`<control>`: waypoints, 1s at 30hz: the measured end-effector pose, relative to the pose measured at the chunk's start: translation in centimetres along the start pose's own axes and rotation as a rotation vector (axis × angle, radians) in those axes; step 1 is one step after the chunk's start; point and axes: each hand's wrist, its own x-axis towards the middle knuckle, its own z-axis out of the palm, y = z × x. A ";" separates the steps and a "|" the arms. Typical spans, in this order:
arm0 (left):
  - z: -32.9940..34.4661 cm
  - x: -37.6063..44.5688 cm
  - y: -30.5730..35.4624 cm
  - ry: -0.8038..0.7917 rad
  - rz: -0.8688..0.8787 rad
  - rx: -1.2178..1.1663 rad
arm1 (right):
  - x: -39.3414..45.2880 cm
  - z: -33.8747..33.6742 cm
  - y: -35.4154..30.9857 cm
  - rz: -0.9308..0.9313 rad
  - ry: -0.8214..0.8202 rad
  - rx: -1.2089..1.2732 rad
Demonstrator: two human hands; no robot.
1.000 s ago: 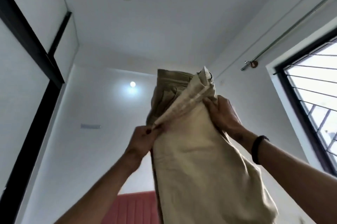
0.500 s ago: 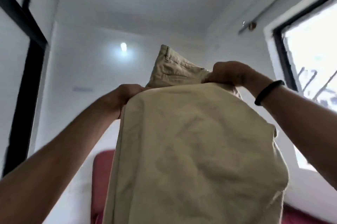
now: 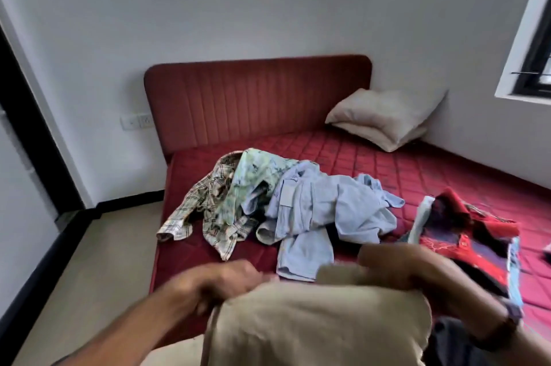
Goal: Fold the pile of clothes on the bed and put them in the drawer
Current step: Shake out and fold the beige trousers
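The left hand (image 3: 226,279) and, across from it, the right hand (image 3: 408,267) each pinch the top edge of the beige trousers (image 3: 313,327), apparently to keep the fold square. The trousers hang long-axis downward over the near edge of the bed (image 3: 447,175). Beyond lies the unfolded pile of clothes (image 3: 268,201).

**lighting and picture quality**

soft, even daylight enters from the window (image 3: 533,37) at upper right; the grey wall (image 3: 268,2) carries no glare and shadows are faint. both hands (image 3: 220,282) and the beige cloth (image 3: 313,327) are smeared by motion blur. wide-angle distortion bends the edges; overall sharpness is low.
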 end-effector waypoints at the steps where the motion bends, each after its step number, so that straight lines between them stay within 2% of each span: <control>1: -1.3 1.5 0.3 0.079 0.034 -0.005 | 0.8 -1.4 1.2 0.068 0.103 0.105; 4: -7.7 6.6 2.6 0.382 0.195 -0.286 | 4.7 -7.3 4.9 0.194 0.521 0.411; 7: -14.7 12.8 6.5 0.693 0.369 -0.432 | 9.9 -12.9 7.7 0.164 0.904 0.866; 9: -17.3 16.7 9.1 0.855 0.396 -0.336 | 13.2 -14.8 8.9 0.173 1.090 1.072; 11: -16.9 20.1 9.5 0.918 0.293 -0.233 | 16.3 -13.6 9.4 0.218 1.120 1.130; 13: -13.9 22.6 7.7 0.854 0.234 -0.135 | 18.8 -9.1 9.4 0.204 1.071 1.186; 16: -7.1 25.2 0.9 0.681 0.101 -0.042 | 19.8 2.1 7.3 0.209 0.774 1.339; 20: 1.2 22.9 -10.1 0.566 -0.116 -0.162 | 16.1 15.9 1.7 0.269 0.297 1.646; 23: 4.3 19.8 -15.2 0.516 -0.147 -0.299 | 14.7 19.0 -2.8 0.191 0.081 1.770; 25: 4.6 18.0 -16.5 0.561 -0.140 -0.353 | 14.6 18.1 -5.7 0.081 0.025 1.738; 27: 4.5 16.3 -17.2 0.725 -0.080 -0.301 | 14.4 17.0 -7.8 0.006 -0.008 1.687; 29: 4.2 14.6 -18.0 0.914 0.051 -0.101 | 14.2 17.1 -9.0 -0.021 -0.047 1.678; 30: 4.1 14.0 -18.5 0.926 0.082 0.001 | 14.1 17.5 -9.3 -0.046 -0.065 1.720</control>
